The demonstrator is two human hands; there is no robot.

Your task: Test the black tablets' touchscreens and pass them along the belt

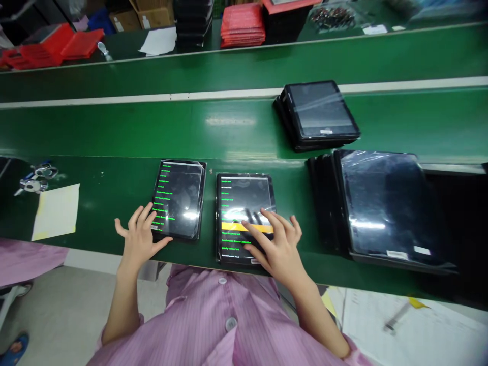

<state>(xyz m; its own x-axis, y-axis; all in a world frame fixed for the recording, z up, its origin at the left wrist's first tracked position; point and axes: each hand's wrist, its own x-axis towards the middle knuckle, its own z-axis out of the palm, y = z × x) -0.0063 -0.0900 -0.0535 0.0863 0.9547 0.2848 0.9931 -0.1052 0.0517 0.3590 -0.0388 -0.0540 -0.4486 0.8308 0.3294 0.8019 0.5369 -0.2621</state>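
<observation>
Two black tablets lie face up on the green bench, side by side. The left tablet (pixel 183 198) shows a list in green letters. My left hand (pixel 140 234) rests at its lower left corner, fingers spread and touching its edge. On the right tablet (pixel 229 241), a similar list has one row lit yellow. Over that screen is my right hand (pixel 280 244), fingers apart, with the index fingertip at the yellow row. Whether the fingertip presses the glass I cannot tell. Neither hand grips anything.
To the right stands a stack of tablets (pixel 377 203), and behind it a smaller stack (pixel 322 109). A yellowish paper sheet (pixel 56 212) and a clear-and-metal item (pixel 36 178) lie at left. Red packets (pixel 243 25) and a bag of small parts (pixel 331 18) sit on the far shelf.
</observation>
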